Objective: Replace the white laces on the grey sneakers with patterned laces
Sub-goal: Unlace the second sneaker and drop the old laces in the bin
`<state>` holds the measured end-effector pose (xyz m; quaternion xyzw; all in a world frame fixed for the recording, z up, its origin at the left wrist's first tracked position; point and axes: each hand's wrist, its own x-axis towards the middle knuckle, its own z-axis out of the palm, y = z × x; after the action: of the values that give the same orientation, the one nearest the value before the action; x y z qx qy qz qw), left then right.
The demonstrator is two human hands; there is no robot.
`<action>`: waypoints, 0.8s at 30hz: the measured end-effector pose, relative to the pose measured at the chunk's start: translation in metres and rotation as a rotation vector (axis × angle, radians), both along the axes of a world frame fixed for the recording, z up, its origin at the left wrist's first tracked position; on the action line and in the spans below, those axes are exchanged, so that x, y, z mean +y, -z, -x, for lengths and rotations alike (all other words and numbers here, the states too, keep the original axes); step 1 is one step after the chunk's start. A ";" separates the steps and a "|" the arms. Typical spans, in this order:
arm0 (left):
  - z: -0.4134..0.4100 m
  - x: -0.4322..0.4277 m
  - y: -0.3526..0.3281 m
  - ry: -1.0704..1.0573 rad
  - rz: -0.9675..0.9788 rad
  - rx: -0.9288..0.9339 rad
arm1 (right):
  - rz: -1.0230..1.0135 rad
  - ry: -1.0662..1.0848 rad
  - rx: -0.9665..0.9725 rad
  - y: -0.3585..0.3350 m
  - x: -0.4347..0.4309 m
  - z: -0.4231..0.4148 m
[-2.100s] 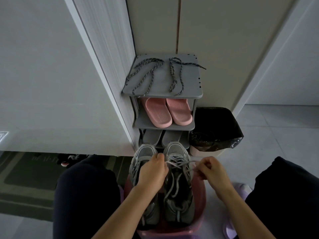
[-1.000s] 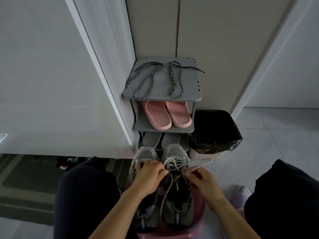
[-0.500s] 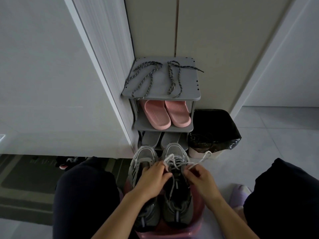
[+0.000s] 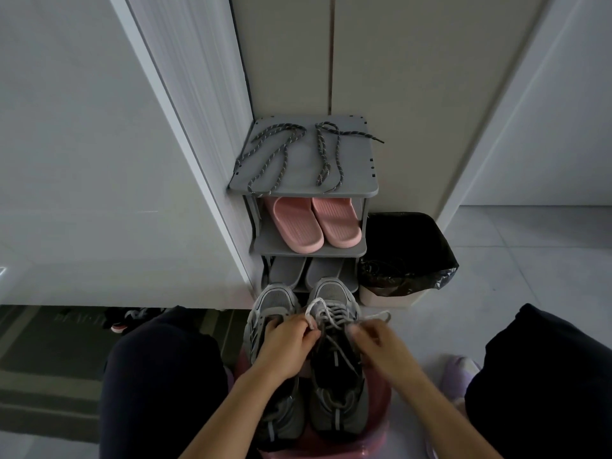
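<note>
Two grey sneakers stand side by side on a pink stool (image 4: 374, 435) between my knees, toes pointing away: the left sneaker (image 4: 270, 306) and the right sneaker (image 4: 334, 293). A white lace (image 4: 326, 314) is still threaded in the right one, loosened. My left hand (image 4: 286, 342) pinches a loop of that lace at the shoe's left side. My right hand (image 4: 381, 344) pinches a strand at its right side, with a loose end trailing off to the right. Two patterned dark laces (image 4: 281, 150) lie on top of the grey shoe rack (image 4: 357, 190).
Pink slippers (image 4: 311, 223) fill the rack's middle shelf and grey slippers (image 4: 304, 270) the lowest. A bin with a black bag (image 4: 407, 256) stands right of the rack. White wall panels rise on the left. A lilac slipper (image 4: 458, 376) lies by my right knee.
Both hands have kept working the white lace of the right sneaker. The strand my right hand pulled out to the right has come back in, and a loop now stands up by my left hand.
</note>
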<state>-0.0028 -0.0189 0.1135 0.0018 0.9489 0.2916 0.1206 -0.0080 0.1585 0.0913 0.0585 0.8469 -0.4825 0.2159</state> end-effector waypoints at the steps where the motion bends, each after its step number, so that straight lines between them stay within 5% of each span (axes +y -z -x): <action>1: 0.001 0.000 -0.001 0.015 0.030 0.010 | -0.117 -0.067 0.073 0.004 -0.007 -0.005; 4: 0.000 -0.003 -0.003 -0.006 0.097 0.095 | -0.244 -0.099 0.206 0.006 -0.012 -0.010; 11: 0.024 -0.053 -0.042 -0.420 0.145 0.387 | -0.276 -0.059 0.210 0.001 -0.011 -0.007; 13: 0.030 -0.065 -0.054 -0.328 0.284 0.388 | -0.269 -0.069 0.209 0.003 -0.012 -0.008; 16: 0.022 -0.061 -0.063 0.089 0.395 0.021 | -0.150 -0.050 0.180 0.005 -0.007 -0.006; 19: 0.008 -0.043 -0.062 0.389 0.126 -0.348 | -0.008 0.024 0.157 0.004 -0.004 -0.001; 21: 0.004 -0.031 -0.050 0.298 -0.124 -0.253 | -0.005 0.052 0.166 0.003 -0.003 0.006; 24: 0.010 -0.012 -0.026 0.005 -0.109 0.051 | 0.079 0.111 0.114 -0.001 -0.004 0.012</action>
<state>-0.0125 -0.0308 0.1398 0.0180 0.9344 0.3423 0.0969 -0.0202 0.1546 0.0922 0.0693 0.8336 -0.5292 0.1423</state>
